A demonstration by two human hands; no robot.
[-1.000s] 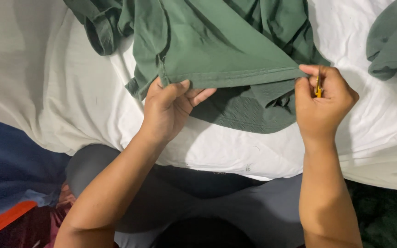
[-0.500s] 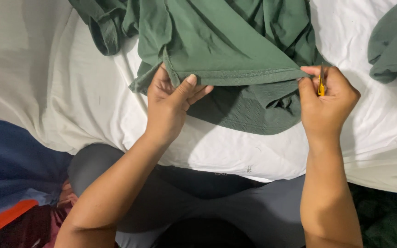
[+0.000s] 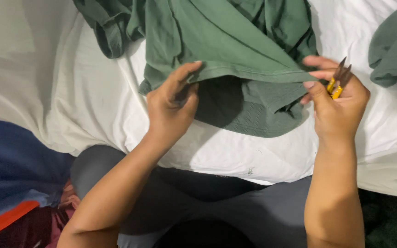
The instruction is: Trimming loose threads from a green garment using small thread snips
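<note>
A green garment [image 3: 226, 41] lies bunched on a white sheet [image 3: 70, 101], its hemmed edge lifted and stretched between both hands. My left hand [image 3: 171, 108] pinches the hem at its left end, thumb on top. My right hand [image 3: 338, 103] holds the hem's right end with its fingertips and also grips a small yellow-handled thread snipper [image 3: 337, 82], blades pointing up. Under the raised hem a darker textured green layer [image 3: 249, 115] shows.
Another grey-green cloth [image 3: 396, 46] lies at the right edge on the sheet. My legs in grey trousers [image 3: 263, 216] are below the sheet's front edge. A blue and orange fabric [image 3: 10, 183] sits at the lower left.
My left hand has lifted off the cloth and turned, now pinching the hem with fingers raised. The hem is pulled tauter. The right hand has barely moved.
</note>
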